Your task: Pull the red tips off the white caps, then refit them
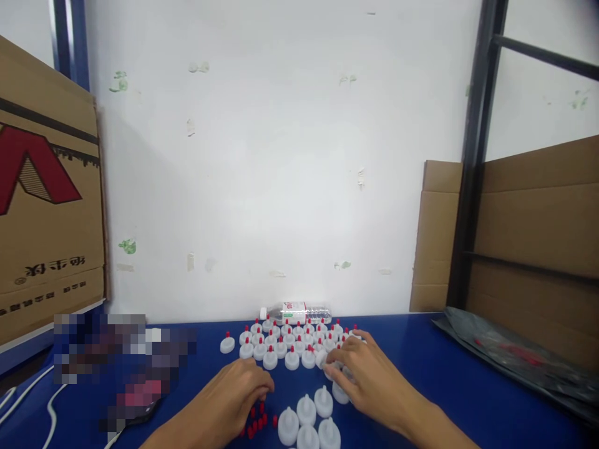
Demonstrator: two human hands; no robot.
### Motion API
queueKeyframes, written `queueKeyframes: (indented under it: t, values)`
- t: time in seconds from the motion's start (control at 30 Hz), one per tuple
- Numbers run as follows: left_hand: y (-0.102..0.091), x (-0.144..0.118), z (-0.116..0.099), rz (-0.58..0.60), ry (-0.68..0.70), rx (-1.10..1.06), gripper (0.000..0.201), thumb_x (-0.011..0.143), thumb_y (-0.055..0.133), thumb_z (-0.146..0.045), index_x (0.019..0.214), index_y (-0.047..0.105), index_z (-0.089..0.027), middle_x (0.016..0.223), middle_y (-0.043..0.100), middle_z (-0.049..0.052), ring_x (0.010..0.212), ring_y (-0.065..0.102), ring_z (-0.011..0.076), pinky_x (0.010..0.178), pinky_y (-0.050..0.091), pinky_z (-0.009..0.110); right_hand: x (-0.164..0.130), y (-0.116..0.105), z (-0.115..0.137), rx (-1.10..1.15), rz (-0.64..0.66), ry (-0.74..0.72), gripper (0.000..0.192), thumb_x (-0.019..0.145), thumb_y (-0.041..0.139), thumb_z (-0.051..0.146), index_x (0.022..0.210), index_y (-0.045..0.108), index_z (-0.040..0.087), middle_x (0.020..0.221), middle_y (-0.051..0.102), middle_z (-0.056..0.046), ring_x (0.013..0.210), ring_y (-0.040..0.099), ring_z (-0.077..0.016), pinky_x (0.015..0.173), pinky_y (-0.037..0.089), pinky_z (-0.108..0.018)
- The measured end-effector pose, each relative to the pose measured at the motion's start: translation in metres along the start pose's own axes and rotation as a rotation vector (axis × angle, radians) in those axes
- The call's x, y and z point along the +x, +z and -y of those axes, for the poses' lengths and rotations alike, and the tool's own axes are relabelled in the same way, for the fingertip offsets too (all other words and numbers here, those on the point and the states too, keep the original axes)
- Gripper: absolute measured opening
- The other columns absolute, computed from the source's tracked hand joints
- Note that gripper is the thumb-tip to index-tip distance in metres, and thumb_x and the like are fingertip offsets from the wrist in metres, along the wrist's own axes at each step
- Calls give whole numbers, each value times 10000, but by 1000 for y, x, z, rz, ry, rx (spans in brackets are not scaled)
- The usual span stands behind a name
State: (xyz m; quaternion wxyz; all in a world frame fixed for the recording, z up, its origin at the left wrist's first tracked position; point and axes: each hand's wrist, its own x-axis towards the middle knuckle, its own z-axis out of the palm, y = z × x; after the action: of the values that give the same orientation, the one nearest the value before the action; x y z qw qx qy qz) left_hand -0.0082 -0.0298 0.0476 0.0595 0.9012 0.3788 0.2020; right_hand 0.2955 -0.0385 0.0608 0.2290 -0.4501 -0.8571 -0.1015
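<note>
1. Head view, far left of the frame: a cardboard box [47, 199] bears a red and black logo and upside-down printing too blurred to read.
2. Lower centre: the left hand [234, 393] rests on the blue table [444, 374], fingers curled together over small red tips [255, 424].
3. Behind, a water bottle [297, 312] lies flat; its red label is unreadable.
4. Right of centre: the right hand [369, 374] pinches a white cap [322, 357] at the edge of the rows of capped pieces [281, 343].

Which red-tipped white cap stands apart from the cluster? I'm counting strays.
The white cap at the cluster's far left edge: it stands alone on the blue table, with a clear gap to the other caps.
</note>
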Motion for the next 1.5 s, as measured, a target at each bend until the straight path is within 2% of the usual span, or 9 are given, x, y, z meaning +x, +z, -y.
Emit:
queueKeyframes:
  t: [0.17, 0.4, 0.57, 0.7, 0.83, 0.93, 1.1, 1.33, 1.5]
  values:
    - [1, 0, 0, -60, 59, 15, 446, 904, 393, -7, 1176, 643, -257, 962, 696, 28, 900, 629, 190, 848, 473, 297, -1, 6, 0, 47, -17, 1, 200, 999, 595, 358, 1037, 758, 247, 906, 774, -55, 941, 717, -275, 1051, 408, -538]
    - [-9, 5, -15, -195, 84, 40, 350, 997, 408, -101, 1162, 668, -266, 998, 711, 32, 955, 647, 196, 888, 510, 326, 1, 2, 4, 216, -255, 70, 187, 953, 666, 316, 1124, 708, 251, 1066, 761, -63, 1019, 697, -287, 963, 512, -470]
    - [-1, 5, -30, -308, 124, -56, 299, 1028, 443, -191, 1213, 660, -282, 1072, 728, 32, 989, 674, 183, 905, 548, 294, -4, -2, 26, 316, -206, -85, 385, 1008, 572, 204, 1380, 514, 288, 1239, 714, -64, 1105, 694, -234, 929, 563, -364]
    - [9, 5, -38, -346, 168, -62, 232, 1020, 518, -310, 1201, 661, -285, 1048, 724, 57, 944, 679, 202, 851, 575, 302, -6, 0, 41, 261, -234, -267, 575, 976, 608, 169, 1488, 366, 273, 1134, 726, -68, 995, 697, -224, 885, 567, -351]
    - [15, 3, -43, -380, 256, 80, 245, 1011, 541, -434, 1183, 649, -298, 1016, 737, 57, 891, 691, 223, 821, 574, 340, -4, 9, 48, 234, -334, -430, 550, 1016, 556, 206, 1510, 313, 203, 1028, 733, -78, 874, 689, -210, 851, 543, -360]
    - [16, 2, -47, -393, 300, 265, 225, 1063, 432, -319, 1130, 641, -269, 956, 744, 45, 833, 689, 207, 809, 543, 344, -2, 11, 50, 241, -372, -443, 517, 1011, 543, 186, 1488, 346, 196, 1004, 738, -69, 853, 684, -199, 848, 523, -360]
    - [14, 9, -51, -484, 352, 454, 245, 1062, 389, -209, 902, 573, -226, 758, 676, 12, 653, 617, 195, 619, 448, 331, -1, 4, 51, 260, -367, -389, 449, 970, 585, 159, 1385, 431, 229, 1020, 742, -60, 865, 674, -209, 886, 496, -388]
    - [19, 14, -51, -393, 212, 418, 169, 984, 421, -104, 903, 483, -239, 805, 666, 25, 683, 611, 216, 611, 382, 310, -2, -5, 50, 291, -267, -334, 451, 957, 623, 166, 1355, 427, 242, 1146, 743, -51, 911, 679, -218, 1000, 429, -450]
    - [21, 15, -49, -279, 72, 308, 165, 981, 399, -101, 905, 448, -239, 811, 668, 14, 660, 621, 184, 606, 355, 280, 1, -12, 53, 227, -358, -386, 227, 1002, 574, 159, 1206, 544, 254, 1069, 766, -11, 908, 683, -182, 1037, 420, -409]
